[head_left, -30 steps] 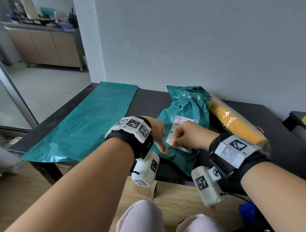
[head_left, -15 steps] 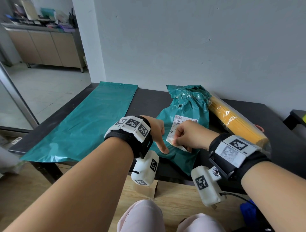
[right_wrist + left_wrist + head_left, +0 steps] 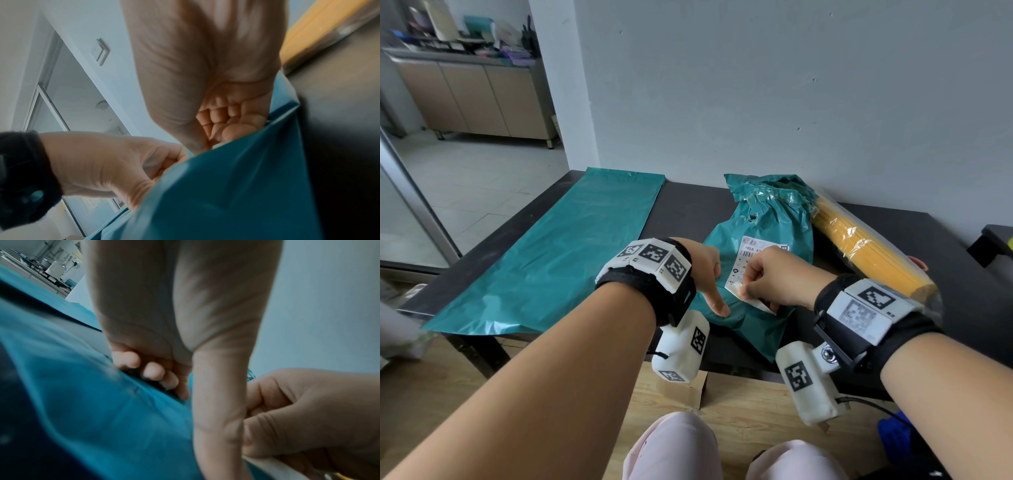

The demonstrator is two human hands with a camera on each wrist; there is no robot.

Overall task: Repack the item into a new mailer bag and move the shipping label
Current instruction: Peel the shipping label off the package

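The old crumpled teal mailer (image 3: 763, 222) lies at the middle of the dark table (image 3: 688, 209), with a white shipping label (image 3: 751, 251) stuck on it. My right hand (image 3: 743, 291) pinches the label's lower-left corner, which curls up off the bag. Just left of it, my left hand (image 3: 717, 291) holds the old mailer down with thumb and curled fingers. The new flat teal mailer (image 3: 551, 260) lies to the left. The yellow item (image 3: 859, 246) in clear wrap lies to the right. In the left wrist view the label's white edge (image 3: 273, 467) shows under my right hand (image 3: 246, 439).
A grey wall rises right behind the table. The table's front edge runs just below my wrists, with wooden floor and my knees beneath. A second dark table corner (image 3: 996, 240) stands at the far right. Cabinets (image 3: 472, 99) stand in the room at back left.
My right hand has peeled the label's lower-left corner up a little more. My left hand has stayed on the old mailer.
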